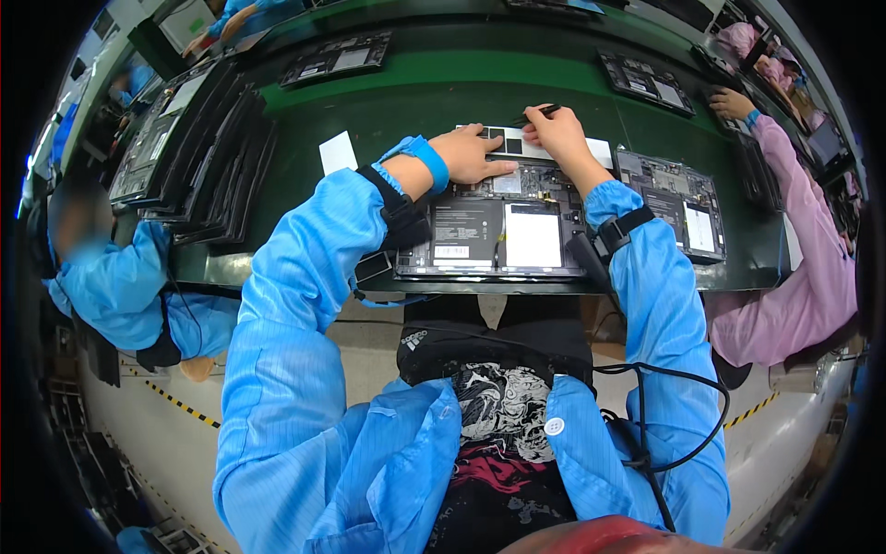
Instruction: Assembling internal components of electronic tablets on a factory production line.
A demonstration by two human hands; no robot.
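In front of me lies an opened device, like a tablet or laptop base, its black battery (459, 226) and circuit board (526, 183) exposed. A white label (532, 231) covers part of the right half. Along its far edge is a white sheet (598, 148) with black squares. My left hand (466, 155) rests with fingers spread over the sheet's left end and the board's far edge. My right hand (559, 137) pinches a slim black tool (543, 112), pen or tweezers, above the sheet; its tip is too small to make out.
A second opened device (678, 208) lies just right. A tall stack of devices (189, 148) stands left, near a white card (338, 152). More lie farther across the green table (443, 102). Co-workers sit at both sides; a pink sleeve (794, 185) reaches in at right.
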